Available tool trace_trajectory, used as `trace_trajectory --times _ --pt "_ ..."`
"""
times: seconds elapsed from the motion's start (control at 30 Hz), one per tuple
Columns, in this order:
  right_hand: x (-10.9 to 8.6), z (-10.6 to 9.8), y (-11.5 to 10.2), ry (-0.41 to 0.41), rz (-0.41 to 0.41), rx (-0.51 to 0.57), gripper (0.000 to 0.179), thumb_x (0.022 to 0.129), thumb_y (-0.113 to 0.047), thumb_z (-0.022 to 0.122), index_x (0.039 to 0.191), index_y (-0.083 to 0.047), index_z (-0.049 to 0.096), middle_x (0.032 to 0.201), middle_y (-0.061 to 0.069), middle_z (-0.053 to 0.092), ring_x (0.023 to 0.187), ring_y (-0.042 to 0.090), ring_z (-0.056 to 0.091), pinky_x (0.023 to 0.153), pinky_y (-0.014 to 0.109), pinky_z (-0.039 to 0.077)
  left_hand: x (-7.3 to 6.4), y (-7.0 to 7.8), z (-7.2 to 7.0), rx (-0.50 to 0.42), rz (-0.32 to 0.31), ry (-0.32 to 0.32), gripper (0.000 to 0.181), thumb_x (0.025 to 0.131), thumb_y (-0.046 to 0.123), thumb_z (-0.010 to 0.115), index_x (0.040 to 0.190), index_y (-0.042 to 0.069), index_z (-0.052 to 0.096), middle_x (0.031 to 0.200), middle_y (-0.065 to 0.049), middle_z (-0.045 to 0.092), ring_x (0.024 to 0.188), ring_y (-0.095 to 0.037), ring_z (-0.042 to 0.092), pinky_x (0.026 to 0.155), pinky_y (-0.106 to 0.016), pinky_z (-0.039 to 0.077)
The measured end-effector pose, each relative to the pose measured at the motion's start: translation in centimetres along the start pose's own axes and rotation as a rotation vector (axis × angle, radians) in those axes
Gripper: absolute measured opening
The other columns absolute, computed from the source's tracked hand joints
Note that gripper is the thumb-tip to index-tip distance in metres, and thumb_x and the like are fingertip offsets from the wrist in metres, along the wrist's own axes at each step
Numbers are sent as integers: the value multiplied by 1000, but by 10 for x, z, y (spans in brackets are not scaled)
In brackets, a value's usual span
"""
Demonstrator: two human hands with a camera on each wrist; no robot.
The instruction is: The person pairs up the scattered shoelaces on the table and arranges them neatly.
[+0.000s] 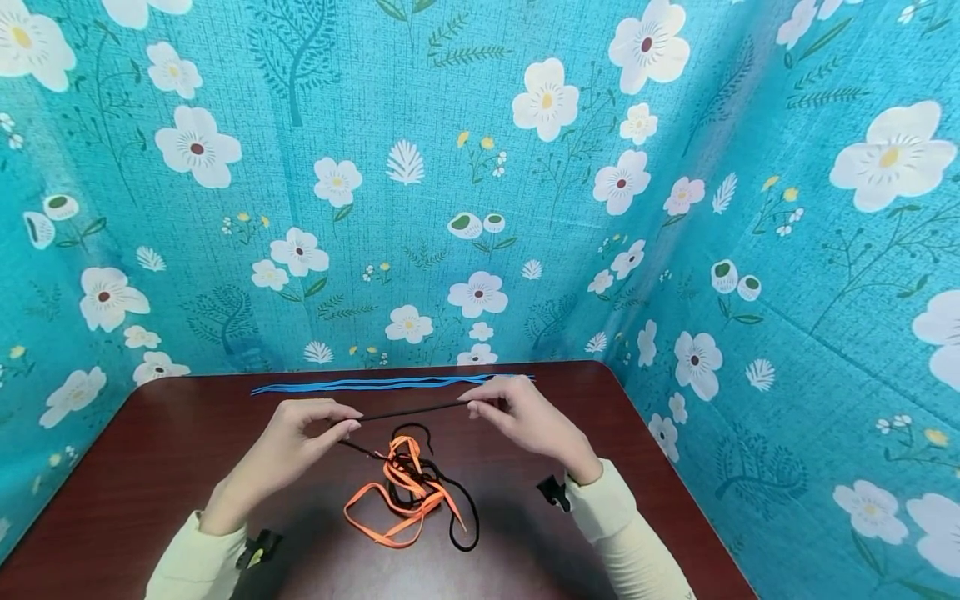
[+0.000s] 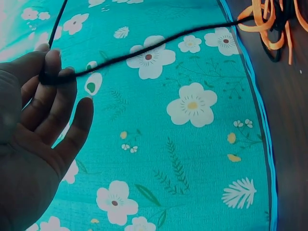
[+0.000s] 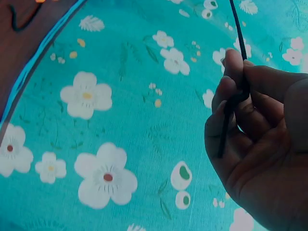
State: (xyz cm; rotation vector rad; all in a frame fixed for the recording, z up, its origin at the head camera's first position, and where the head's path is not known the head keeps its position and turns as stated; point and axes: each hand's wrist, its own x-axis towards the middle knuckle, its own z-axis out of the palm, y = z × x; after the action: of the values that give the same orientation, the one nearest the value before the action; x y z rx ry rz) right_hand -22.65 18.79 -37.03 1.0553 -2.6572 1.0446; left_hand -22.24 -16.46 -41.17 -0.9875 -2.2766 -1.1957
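Note:
A black cord (image 1: 412, 411) runs taut between my two hands, above the table. My left hand (image 1: 288, 442) pinches it between thumb and fingertips; from there the cord (image 2: 159, 44) sags toward a tangle on the table. Its short free end (image 3: 224, 134) hangs inside my right hand (image 1: 525, 417), whose thumb and forefinger pinch it. Below and between the hands lies the tangle, where a flat orange lace (image 1: 408, 483) is looped together with black cord (image 1: 468, 508).
Blue laces (image 1: 375, 384) lie stretched along the far edge of the dark red table (image 1: 172, 450). Behind the table and at its right side hangs a teal flowered cloth (image 1: 420, 267). Dark straps (image 1: 553, 492) sit at both wrists.

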Motion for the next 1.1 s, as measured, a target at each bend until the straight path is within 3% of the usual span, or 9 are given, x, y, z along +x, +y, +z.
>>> trace_trajectory --times 0.23,0.5,0.8,1.1 --pt "-9 -9 9 95 84 32 16 96 -17 71 110 -14 79 96 -2 77 77 10 66 61 26 50 -6 1 -5 49 -43 -33 17 89 5 78 100 18 79 90 8 75 76 -1 65 66 -25 54" --pt "-15 -18 22 155 105 11 15 98 -17 69 109 -18 79 93 -2 77 62 11 53 54 27 43 -8 0 -12 103 -65 -41 18 86 3 79 100 15 79 92 8 76 79 0 66 67 -31 56" --pt "-25 -32 40 245 156 -8 16 97 -13 70 109 -16 79 92 -4 76 60 15 52 54 28 45 -13 0 -23 122 -90 -40 18 87 5 79 99 19 79 91 12 74 81 0 66 67 -25 55" --pt "-34 -43 50 241 190 -40 17 99 -9 66 111 -15 78 93 -3 75 63 17 53 54 28 44 -15 3 -35 153 -67 -10 21 88 4 78 101 21 79 86 15 73 83 -1 66 74 -18 52"
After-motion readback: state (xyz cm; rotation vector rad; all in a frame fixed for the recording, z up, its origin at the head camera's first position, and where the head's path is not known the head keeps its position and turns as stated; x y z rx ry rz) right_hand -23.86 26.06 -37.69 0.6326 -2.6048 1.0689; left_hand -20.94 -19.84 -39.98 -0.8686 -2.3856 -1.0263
